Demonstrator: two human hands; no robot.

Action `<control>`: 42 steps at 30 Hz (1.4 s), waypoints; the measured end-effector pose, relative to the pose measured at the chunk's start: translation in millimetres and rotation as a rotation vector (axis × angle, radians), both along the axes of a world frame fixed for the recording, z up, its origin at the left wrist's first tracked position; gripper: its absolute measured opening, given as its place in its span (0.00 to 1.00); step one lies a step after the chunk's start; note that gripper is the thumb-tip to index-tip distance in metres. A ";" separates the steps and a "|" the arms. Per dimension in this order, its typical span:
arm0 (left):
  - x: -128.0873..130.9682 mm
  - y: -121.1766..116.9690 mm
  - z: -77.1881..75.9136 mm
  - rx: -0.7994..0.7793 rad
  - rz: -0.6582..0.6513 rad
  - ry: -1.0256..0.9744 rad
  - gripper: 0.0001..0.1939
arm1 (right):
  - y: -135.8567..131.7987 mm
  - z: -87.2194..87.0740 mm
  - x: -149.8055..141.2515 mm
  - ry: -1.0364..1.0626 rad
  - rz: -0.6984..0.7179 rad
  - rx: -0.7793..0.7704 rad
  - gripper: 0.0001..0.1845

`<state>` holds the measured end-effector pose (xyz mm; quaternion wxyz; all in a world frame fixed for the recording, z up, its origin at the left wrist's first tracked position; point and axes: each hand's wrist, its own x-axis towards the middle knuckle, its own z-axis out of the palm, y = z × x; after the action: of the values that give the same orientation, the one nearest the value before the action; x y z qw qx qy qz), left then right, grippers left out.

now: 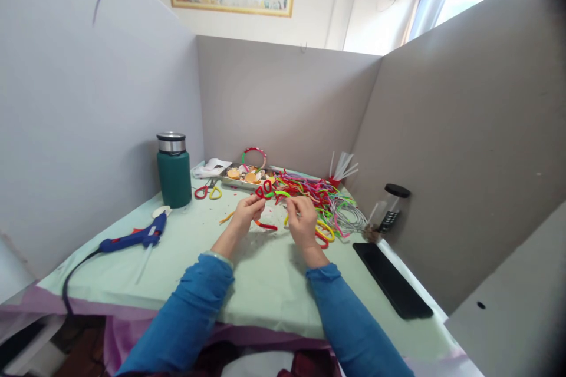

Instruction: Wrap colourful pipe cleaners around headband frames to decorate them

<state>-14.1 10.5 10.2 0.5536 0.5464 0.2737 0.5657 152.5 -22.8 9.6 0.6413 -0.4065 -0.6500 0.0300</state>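
Red, fuzzy, looped strand (264,189) with a bright green fuzzy stretch (279,194) running from it sits between the two hands, above the middle of the table covered in pale green cloth (269,288). The left hand (250,212) pinches the red loops at their base. The right hand (302,221) has its fingers curled close together at the right end of the green stretch; whether they grip it, I cannot tell. An orange and red strand (267,226) shows just below and between the hands.

Behind and beside the right hand spreads a tangled heap of multicoloured fuzzy strands (309,187), with coiled grey strands (349,215) at its right side. A yellow loop (326,228) lies just beside that hand. Beyond the left hand is a shallow metal tray (239,184) of small orange and white pieces, a red, pink and green ring (254,149) standing at its back.

Farther left are a dark green bottle with a silver and black lid (174,179) and a blue glue gun (132,240). On the right, a flat black phone (392,280) lies near a clear jar with a black lid (390,212).
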 end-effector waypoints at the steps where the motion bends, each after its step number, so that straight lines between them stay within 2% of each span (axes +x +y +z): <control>1: -1.5 -2.6 2.4 -0.010 -0.053 -0.020 0.16 | 0.2 5.0 4.7 0.069 -0.006 -0.011 0.11; 3: -4.6 -7.4 6.2 -0.036 -0.152 -0.050 0.17 | 0.6 14.1 12.2 0.187 0.111 -0.116 0.14; 6: -7.5 -11.6 8.4 -0.082 -0.296 -0.003 0.18 | 1.0 20.5 17.9 0.326 0.487 -0.471 0.21; 8: -6.9 -13.0 8.5 -0.115 -0.356 0.076 0.17 | 1.2 19.2 18.7 0.350 0.688 -0.693 0.22; 10: -4.3 -14.4 8.8 -0.143 -0.359 0.133 0.15 | 2.1 15.6 18.2 0.345 0.761 -0.795 0.20; 13: 1.4 -16.8 9.9 -0.149 -0.309 0.166 0.15 | 5.4 11.0 16.6 0.380 0.706 -0.778 0.19; 19: 8.9 -15.8 9.3 -0.118 -0.108 0.247 0.17 | 11.2 13.5 12.6 0.349 0.630 -0.723 0.17; 24: 8.5 -10.3 4.7 -0.108 -0.089 0.257 0.18 | 14.3 14.3 10.4 0.259 0.625 -0.659 0.19; 29: 7.8 -6.7 0.1 -0.076 -0.096 0.238 0.18 | 14.3 11.2 10.3 0.227 0.604 -0.581 0.15; 34: 6.9 -7.7 -0.1 -0.065 -0.125 0.223 0.19 | 9.8 14.9 10.9 0.175 0.674 -0.618 0.12; 42: 11.2 -10.7 -0.1 -0.094 -0.123 0.176 0.19 | 11.8 12.7 12.0 0.152 0.657 -0.576 0.11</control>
<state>-2.8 -0.1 10.2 0.5861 0.5830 0.3135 0.4673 164.5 -11.0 22.3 0.5044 -0.3369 -0.6609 0.4420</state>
